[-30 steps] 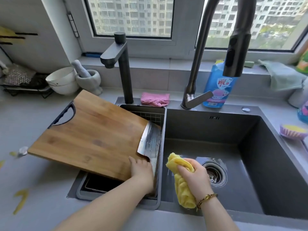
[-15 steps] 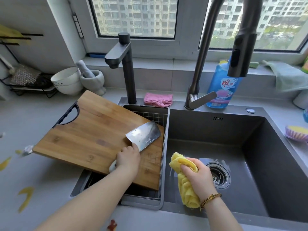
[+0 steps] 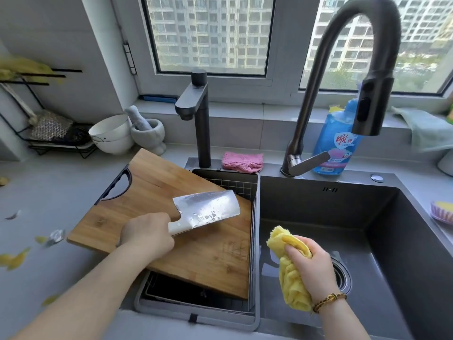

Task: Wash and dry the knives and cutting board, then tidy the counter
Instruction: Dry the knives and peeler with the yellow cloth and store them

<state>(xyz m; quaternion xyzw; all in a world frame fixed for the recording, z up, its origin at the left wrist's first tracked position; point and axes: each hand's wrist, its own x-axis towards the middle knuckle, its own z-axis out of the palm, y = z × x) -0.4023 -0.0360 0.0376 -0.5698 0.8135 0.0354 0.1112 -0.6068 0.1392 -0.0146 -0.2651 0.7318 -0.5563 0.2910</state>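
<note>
A wooden cutting board [image 3: 152, 204] with a black handle cut-out lies tilted across the left sink basket and the counter. My left hand [image 3: 147, 233] grips the white handle of a cleaver [image 3: 206, 209], whose wet blade is lifted over the board and points right. My right hand [image 3: 308, 263] holds a bunched yellow cloth [image 3: 291, 285] over the dark sink basin [image 3: 367, 217], just right of the board's edge.
A tall dark faucet [image 3: 353, 57] arches over the basin and a shorter tap [image 3: 196, 114] stands behind the basket. A pink cloth [image 3: 242, 161], blue detergent bottle [image 3: 335, 143], white bowls [image 3: 111, 133] and mortar [image 3: 149, 133] line the back. Yellow scraps [image 3: 14, 258] litter the left counter.
My left hand picked the cleaver up from the board's right edge and swung its blade up over the board. The right hand with the cloth stayed over the basin.
</note>
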